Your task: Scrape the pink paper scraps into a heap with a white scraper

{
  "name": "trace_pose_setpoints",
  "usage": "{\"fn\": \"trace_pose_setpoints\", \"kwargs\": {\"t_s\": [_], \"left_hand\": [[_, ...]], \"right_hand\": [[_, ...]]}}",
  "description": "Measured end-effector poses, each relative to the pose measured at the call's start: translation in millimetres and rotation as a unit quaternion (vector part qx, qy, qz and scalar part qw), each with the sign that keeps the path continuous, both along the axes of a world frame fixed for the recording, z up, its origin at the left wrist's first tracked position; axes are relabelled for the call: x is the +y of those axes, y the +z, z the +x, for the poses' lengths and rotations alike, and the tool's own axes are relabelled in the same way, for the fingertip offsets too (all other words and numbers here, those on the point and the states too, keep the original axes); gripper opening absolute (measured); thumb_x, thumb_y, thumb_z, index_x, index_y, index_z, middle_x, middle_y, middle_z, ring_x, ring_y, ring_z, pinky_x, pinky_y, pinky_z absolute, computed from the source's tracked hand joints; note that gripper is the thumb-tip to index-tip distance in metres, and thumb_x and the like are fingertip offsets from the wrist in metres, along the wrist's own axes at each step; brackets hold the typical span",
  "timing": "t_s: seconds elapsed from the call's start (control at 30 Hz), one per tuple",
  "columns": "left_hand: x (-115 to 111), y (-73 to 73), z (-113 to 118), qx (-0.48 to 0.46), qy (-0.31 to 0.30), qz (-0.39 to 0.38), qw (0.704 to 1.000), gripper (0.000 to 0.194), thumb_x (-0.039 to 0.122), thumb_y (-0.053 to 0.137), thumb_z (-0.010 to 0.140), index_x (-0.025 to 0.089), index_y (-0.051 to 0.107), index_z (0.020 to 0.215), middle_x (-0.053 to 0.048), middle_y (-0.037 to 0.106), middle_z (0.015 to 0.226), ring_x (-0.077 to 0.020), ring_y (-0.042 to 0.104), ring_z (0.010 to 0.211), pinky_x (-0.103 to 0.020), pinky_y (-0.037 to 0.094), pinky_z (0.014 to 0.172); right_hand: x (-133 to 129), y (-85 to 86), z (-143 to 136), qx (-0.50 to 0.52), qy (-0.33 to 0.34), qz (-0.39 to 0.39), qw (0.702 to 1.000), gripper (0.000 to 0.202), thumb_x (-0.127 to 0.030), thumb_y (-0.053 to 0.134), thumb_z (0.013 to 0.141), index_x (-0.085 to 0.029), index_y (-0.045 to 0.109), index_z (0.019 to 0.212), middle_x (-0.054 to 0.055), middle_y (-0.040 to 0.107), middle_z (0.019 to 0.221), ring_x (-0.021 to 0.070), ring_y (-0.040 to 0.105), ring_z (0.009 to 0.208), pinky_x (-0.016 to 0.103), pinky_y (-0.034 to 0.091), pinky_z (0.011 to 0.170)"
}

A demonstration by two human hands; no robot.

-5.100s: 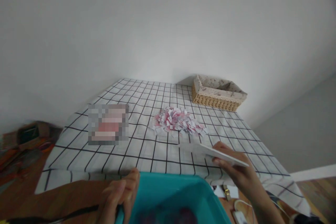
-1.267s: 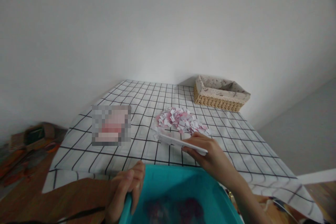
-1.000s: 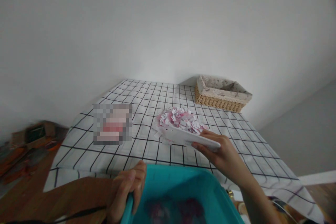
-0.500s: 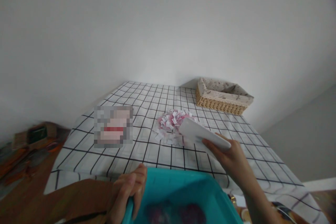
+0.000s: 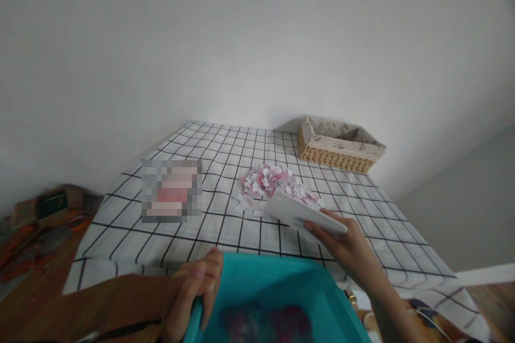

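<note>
My left hand [image 5: 200,281] is closed around the left rim of a teal plastic bin [image 5: 277,268], held against the table's front edge. Dark reddish contents, too blurred to name, lie at its bottom. In my right hand [image 5: 348,238] is a flat white board [image 5: 300,211], gripped at its right end. It tilts over the near side of a heap of white and pink paper scraps [image 5: 267,179] on the checked tablecloth [image 5: 225,230]. The board hides part of the heap, and whether its edge touches the cloth I cannot tell.
A wicker basket [image 5: 338,155] with a patterned cloth lining stands at the back right, near the wall. A pixelated flat item [image 5: 171,191] lies on the left of the table. An open box [image 5: 60,203] and orange things are on the floor at left.
My right hand has drawn the white board slightly toward me and to the left, uncovering more scraps at the heap's right side. My left hand keeps its hold on the bin.
</note>
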State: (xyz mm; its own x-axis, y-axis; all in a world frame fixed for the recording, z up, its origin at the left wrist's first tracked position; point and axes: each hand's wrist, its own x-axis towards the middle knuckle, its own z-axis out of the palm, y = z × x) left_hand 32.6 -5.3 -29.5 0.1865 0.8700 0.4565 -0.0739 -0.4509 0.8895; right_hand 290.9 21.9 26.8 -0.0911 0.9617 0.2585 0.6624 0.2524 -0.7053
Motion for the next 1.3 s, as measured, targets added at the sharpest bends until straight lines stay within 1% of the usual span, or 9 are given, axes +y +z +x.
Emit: {"fn": "trace_pose_setpoints", "kwargs": {"t_s": [0.13, 0.23, 0.43, 0.57, 0.73, 0.9, 1.07, 1.2, 1.3], "left_hand": [[-2, -6.3, -1, -0.027, 0.003, -0.014, 1.0, 0.063, 0.024, 0.019, 0.095, 0.017, 0.03, 0.034, 0.003, 0.039, 0.03, -0.0115, 0.042, 0.037, -0.031, 0.035, 0.06], [-2, -7.1, -1, -0.022, -0.001, -0.024, 0.999, 0.063, 0.024, 0.018, 0.095, 0.017, 0.03, 0.034, 0.003, 0.039, 0.031, -0.0119, 0.042, 0.038, -0.032, 0.037, 0.065], [1, 2.8, -2, 0.006, -0.027, 0.002, 1.0, 0.061, 0.021, 0.019, 0.096, 0.016, 0.033, 0.036, 0.005, 0.044, 0.034, -0.0101, 0.044, 0.039, -0.029, 0.039, 0.069], [2, 9.2, -3, 0.01, -0.017, 0.014, 1.0, 0.062, 0.022, 0.02, 0.095, 0.016, 0.034, 0.035, 0.004, 0.044, 0.032, -0.01, 0.044, 0.038, -0.028, 0.039, 0.065], [1, 3.0, -6, 0.018, -0.028, -0.011, 0.999, 0.063, 0.022, 0.02, 0.095, 0.018, 0.035, 0.034, 0.003, 0.046, 0.033, -0.0111, 0.045, 0.039, -0.031, 0.04, 0.069], [0, 3.5, -5, 0.002, -0.022, 0.007, 1.0, 0.064, 0.023, 0.019, 0.096, 0.016, 0.033, 0.035, 0.004, 0.044, 0.033, -0.0095, 0.044, 0.039, -0.03, 0.038, 0.067], [1, 4.7, -4, 0.003, -0.02, -0.003, 1.0, 0.064, 0.024, 0.019, 0.096, 0.017, 0.033, 0.035, 0.003, 0.043, 0.033, -0.0104, 0.043, 0.039, -0.03, 0.039, 0.066], [2, -1.7, -3, -0.032, -0.009, 0.0, 0.999, 0.065, 0.024, 0.021, 0.096, 0.018, 0.033, 0.032, 0.003, 0.041, 0.031, -0.0108, 0.041, 0.037, -0.029, 0.04, 0.066], [2, -3.9, -3, -0.026, -0.014, -0.006, 1.0, 0.065, 0.025, 0.021, 0.096, 0.018, 0.033, 0.032, 0.003, 0.041, 0.032, -0.011, 0.041, 0.038, -0.03, 0.039, 0.066]], "right_hand": [[6, -1.9, -5, 0.005, -0.036, 0.012, 0.999, 0.03, -0.041, 0.053, 0.081, -0.017, 0.056, 0.065, 0.0, 0.051, 0.054, 0.0122, 0.049, 0.048, 0.023, 0.035, 0.043], [8, -1.7, -8, 0.0, -0.007, 0.012, 1.0, 0.029, -0.039, 0.053, 0.082, -0.017, 0.056, 0.063, 0.0, 0.054, 0.056, 0.0122, 0.051, 0.05, 0.023, 0.036, 0.045], [2, 0.4, -5, 0.009, -0.045, 0.026, 0.999, 0.028, -0.039, 0.053, 0.082, -0.017, 0.059, 0.067, 0.001, 0.055, 0.056, 0.0127, 0.051, 0.049, 0.024, 0.036, 0.044], [-1, 0.9, -5, 0.005, -0.005, 0.0, 1.0, 0.027, -0.038, 0.053, 0.081, -0.017, 0.06, 0.066, 0.002, 0.058, 0.06, 0.0129, 0.052, 0.051, 0.023, 0.037, 0.045], [1, -2.6, -7, 0.009, -0.047, 0.009, 0.999, 0.03, -0.041, 0.052, 0.082, -0.017, 0.056, 0.065, 0.001, 0.054, 0.056, 0.0129, 0.051, 0.049, 0.024, 0.036, 0.045], [0, -3.8, -8, 0.006, 0.004, -0.006, 1.0, 0.028, -0.038, 0.051, 0.083, -0.017, 0.056, 0.065, 0.002, 0.056, 0.06, 0.0122, 0.051, 0.052, 0.023, 0.036, 0.045], [0, -6.5, -1, 0.008, -0.075, 0.015, 0.997, 0.03, -0.041, 0.053, 0.081, -0.017, 0.054, 0.062, 0.0, 0.052, 0.052, 0.0118, 0.049, 0.047, 0.023, 0.034, 0.043], [1, -5.9, -4, 0.003, -0.035, 0.001, 0.999, 0.03, -0.041, 0.052, 0.081, -0.017, 0.054, 0.063, 0.001, 0.055, 0.056, 0.0129, 0.051, 0.049, 0.024, 0.036, 0.045], [3, -5.5, -7, 0.003, -0.06, 0.016, 0.998, 0.029, -0.041, 0.052, 0.08, -0.017, 0.056, 0.066, 0.003, 0.058, 0.058, 0.0146, 0.054, 0.052, 0.025, 0.038, 0.047]]}}
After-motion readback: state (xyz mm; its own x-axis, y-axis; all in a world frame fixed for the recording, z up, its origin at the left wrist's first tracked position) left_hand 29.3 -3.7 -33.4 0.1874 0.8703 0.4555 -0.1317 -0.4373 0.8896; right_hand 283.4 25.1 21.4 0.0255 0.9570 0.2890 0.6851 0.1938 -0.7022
